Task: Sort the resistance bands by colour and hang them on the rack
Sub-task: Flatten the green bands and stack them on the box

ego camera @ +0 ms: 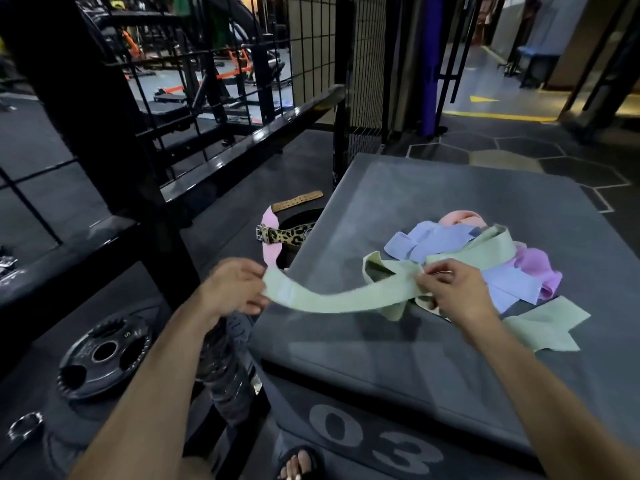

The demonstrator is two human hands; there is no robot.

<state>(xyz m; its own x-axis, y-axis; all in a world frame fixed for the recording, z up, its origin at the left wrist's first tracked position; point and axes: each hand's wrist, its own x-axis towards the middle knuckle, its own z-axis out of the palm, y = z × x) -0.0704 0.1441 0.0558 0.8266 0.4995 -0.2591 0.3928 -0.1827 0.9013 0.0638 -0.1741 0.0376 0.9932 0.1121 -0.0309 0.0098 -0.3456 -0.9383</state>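
Gym flooring surrounds our grey padded box [398, 209], its soft band pile [485, 258] at two o'clock. Our left hand [235, 289] and right hand [453, 292] pinch a flat green band [332, 299]; a round weight plate [104, 355] lies at eight o'clock.

A grey padded box [398, 216], marked "03" on its front face, carries the heap of bands [485, 268], which lies toward the box's far right part: lilac, pink, purple and pale green strips tangled together (one green strip sprawls at the heap's near edge). Left of the box, on the dark floor [304, 161], lie a leopard-print belt [289, 234], a tan strap [298, 201] beyond it, and a weight plate [104, 355].
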